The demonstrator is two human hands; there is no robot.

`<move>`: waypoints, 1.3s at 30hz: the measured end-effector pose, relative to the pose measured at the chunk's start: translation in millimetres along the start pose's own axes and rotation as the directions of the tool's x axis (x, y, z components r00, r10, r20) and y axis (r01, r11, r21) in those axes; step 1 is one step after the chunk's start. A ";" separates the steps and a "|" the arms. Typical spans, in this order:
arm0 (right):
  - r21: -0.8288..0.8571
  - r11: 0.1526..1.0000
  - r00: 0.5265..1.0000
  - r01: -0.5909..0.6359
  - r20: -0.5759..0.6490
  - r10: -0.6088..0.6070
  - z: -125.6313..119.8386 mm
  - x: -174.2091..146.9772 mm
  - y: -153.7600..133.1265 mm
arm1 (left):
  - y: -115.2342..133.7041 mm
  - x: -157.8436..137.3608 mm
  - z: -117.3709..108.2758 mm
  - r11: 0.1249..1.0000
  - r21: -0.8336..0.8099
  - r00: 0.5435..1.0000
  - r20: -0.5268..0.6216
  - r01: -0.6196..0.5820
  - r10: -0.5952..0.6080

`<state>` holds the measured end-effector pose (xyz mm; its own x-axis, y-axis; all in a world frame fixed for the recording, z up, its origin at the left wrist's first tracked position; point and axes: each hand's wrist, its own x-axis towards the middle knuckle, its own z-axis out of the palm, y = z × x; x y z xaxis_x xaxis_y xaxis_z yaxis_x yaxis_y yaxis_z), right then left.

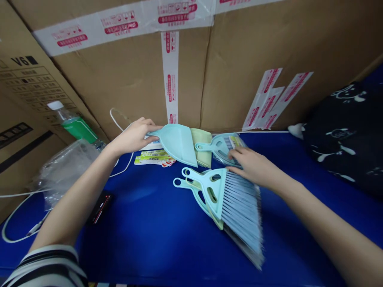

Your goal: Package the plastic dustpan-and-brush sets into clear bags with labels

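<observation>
My left hand (139, 134) is closed around the handle of a light blue dustpan (178, 141). The pan's wide edge faces right and partly covers a pale green dustpan (203, 147). My right hand (247, 164) has its thumb and bent fingers apart. Its fingertips are at the right end of a light blue hand broom (218, 145) in clear plastic. The thumb is by the top corner of another light blue hand broom (239, 207), which lies on a stack of similar brooms with bristles to the right. Whether the fingertips press on the wrapped broom is hard to tell.
Cardboard boxes (131, 79) wall off the back of the blue table surface (149, 239). At left are a green-labelled bottle (79, 127), a clear plastic bag (66, 167), a white cable (127, 167) and a small black box (101, 207). Yellow-green packets (154, 157) lie near the dustpan; dark patterned fabric (344, 135) is right.
</observation>
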<state>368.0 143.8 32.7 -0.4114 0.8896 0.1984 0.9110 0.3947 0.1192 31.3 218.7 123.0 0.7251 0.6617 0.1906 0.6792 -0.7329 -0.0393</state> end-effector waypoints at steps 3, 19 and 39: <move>-0.097 0.995 0.997 0.027 0.077 -0.019 -4.2 0.5 -5.4 | -1.3 8.4 -0.2 1.000 0.014 1.000 0.002 -0.001 0.001; -0.157 0.964 0.970 -0.214 0.077 0.228 -26.1 -9.0 10.2 | -3.8 40.0 4.9 0.999 -0.035 0.995 0.095 -0.008 0.011; -0.107 0.993 0.976 0.042 -0.207 -0.063 -8.2 -9.0 -28.2 | 64.8 56.4 46.2 0.992 0.117 0.999 0.033 -0.043 0.040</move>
<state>345.8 122.8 35.6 -0.4648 0.7959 0.3879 0.8850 0.4046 0.2304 121.4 215.8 85.8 0.7550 0.6368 0.1564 0.6557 -0.7374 -0.1624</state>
